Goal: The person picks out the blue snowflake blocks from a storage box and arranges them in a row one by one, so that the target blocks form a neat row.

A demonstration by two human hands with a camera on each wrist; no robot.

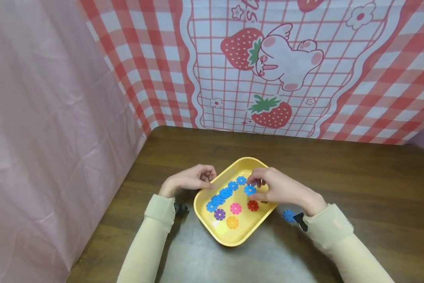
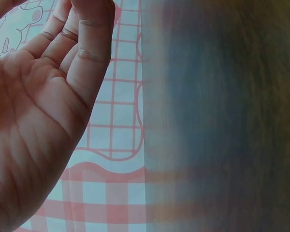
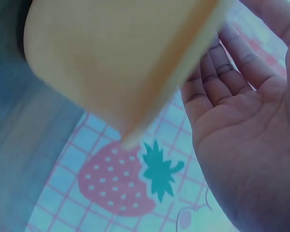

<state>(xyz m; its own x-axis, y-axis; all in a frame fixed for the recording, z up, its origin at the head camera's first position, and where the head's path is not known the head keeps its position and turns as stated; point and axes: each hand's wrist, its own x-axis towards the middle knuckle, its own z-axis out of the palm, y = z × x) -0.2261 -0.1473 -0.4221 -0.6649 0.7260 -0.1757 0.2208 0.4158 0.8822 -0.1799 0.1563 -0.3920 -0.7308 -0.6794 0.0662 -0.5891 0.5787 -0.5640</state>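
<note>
The right hand (image 1: 273, 188) is bracketing a blue disc (image 1: 250, 190) inside the yellow tray (image 1: 247, 218); whether it is pinching I cannot tell, the tray's wall partly blocking the right wrist view. The left hand (image 1: 191, 178) is lying curled at the rim, grip unclear. Another blue disc (image 1: 288, 215) is resting on the counter (image 1: 374, 192).

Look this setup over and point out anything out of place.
One blue disc stands out: it appears to lie on the table, near the right sleeve, while the other visible discs are in or over the yellow tray. I see no damage.
</note>
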